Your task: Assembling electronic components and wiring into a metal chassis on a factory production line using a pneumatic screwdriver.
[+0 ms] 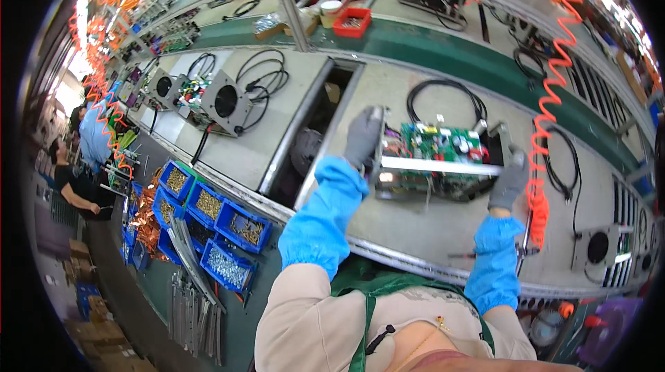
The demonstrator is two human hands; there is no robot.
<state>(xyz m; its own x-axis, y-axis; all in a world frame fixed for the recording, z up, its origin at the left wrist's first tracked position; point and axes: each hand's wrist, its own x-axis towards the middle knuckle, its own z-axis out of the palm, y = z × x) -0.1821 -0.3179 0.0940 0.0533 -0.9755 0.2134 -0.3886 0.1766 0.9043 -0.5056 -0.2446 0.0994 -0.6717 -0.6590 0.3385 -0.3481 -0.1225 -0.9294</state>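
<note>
In front of me on the light work surface is an open electronics chassis (443,165). Its green circuit board (443,143) is crowded with components, and a pale metal bar runs along the near side. My left hand (364,138), in a grey glove, grips the left end of the frame. At the right end, my right hand (510,181), gloved alike, closes round the frame's edge. Blue sleeves cover both forearms. A black cable (447,83) lies coiled behind the chassis. The undersides of my fingers are partly hidden.
Blue bins (242,226) of small metal parts stand at the left, beside metal strips (196,316). Another chassis with a fan (225,100) sits on the left surface, past a gap (308,143). An orange coiled hose (549,105) hangs at right. A red bin (352,22) is farther back.
</note>
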